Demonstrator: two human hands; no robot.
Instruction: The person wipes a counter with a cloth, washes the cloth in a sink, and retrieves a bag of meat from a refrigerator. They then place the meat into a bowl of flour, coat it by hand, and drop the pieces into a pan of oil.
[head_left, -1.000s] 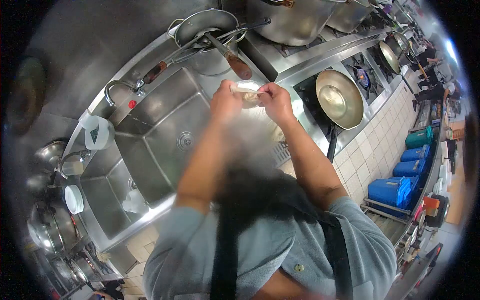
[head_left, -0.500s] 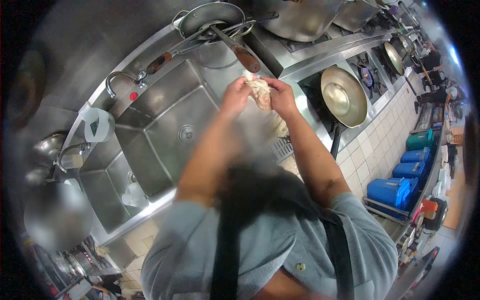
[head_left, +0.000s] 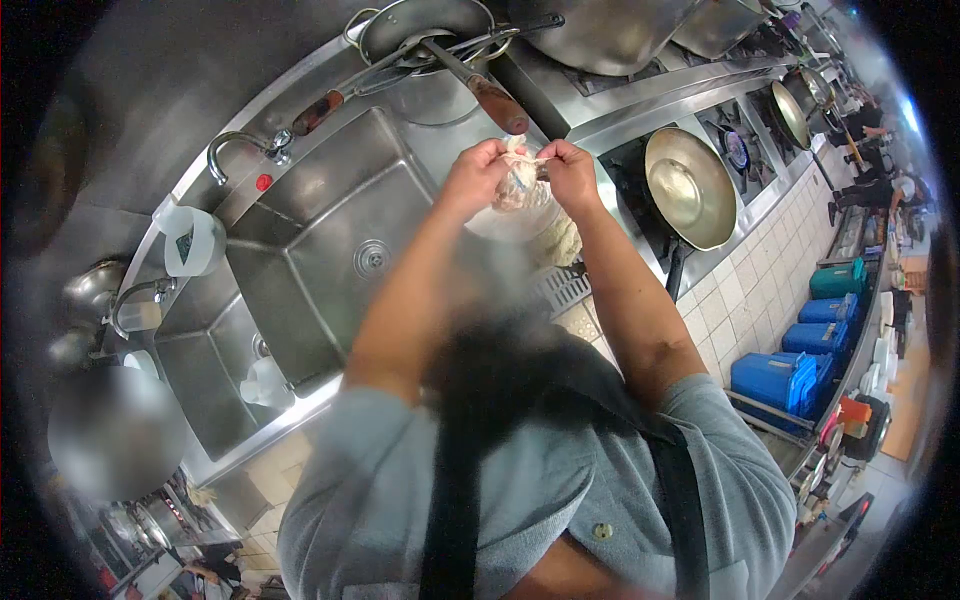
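Observation:
My left hand (head_left: 477,177) and my right hand (head_left: 572,178) pinch opposite sides of the gathered top of a pale, see-through bag (head_left: 518,188). Its brownish contents cannot be made out clearly. The bag hangs between my hands, over a round whitish surface (head_left: 490,226) beside the sink. Below my right hand lies a pale crumpled cloth (head_left: 560,242). Just beyond my fingers, the wooden handle (head_left: 498,104) of a utensil sticks out from the wok-like pan (head_left: 385,35).
At left is a double steel sink (head_left: 330,235) with a faucet (head_left: 235,150) and a white plastic jug (head_left: 195,245). A large frying pan (head_left: 690,190) sits on the stove at right, its handle jutting toward me. Blue bins (head_left: 775,375) stand farther right.
My hands have risen slightly and moved a little apart at the bag's top. The bag now shows stretched between them, with a twisted neck. The whitish surface below shows more.

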